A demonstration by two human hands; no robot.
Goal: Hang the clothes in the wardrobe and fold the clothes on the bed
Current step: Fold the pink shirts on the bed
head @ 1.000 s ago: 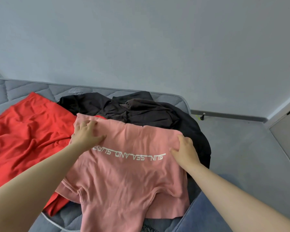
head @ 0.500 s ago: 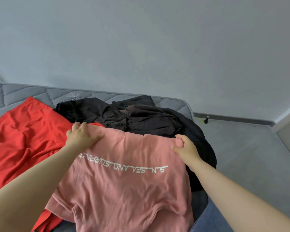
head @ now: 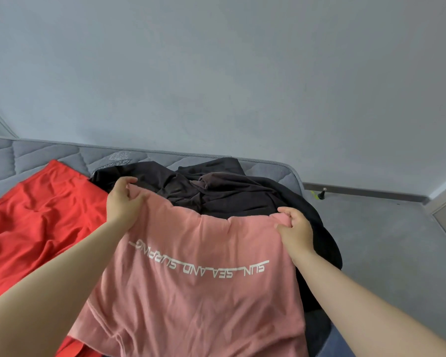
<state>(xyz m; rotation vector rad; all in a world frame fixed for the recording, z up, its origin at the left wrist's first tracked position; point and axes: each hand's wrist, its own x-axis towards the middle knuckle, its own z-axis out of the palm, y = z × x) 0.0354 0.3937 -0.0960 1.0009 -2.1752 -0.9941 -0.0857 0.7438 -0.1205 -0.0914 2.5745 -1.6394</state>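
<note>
Pink shirt (head: 204, 292), white lettering facing up. Lay across the near corner of the grey bed (head: 49, 153), just beside a red cloth (head: 36, 222) on the left. Overlapped the black clothes (head: 229, 194) behind. Was gripped at both far corners: left hand (head: 121, 202) fingers curled round one, right hand (head: 296, 233) fingers clenched on the other.

Both my bare arms reach forward. My left hand (head: 121, 203) and right hand (head: 296, 231) each grip the pink shirt (head: 198, 300), fingers curled over its far edge.
</note>
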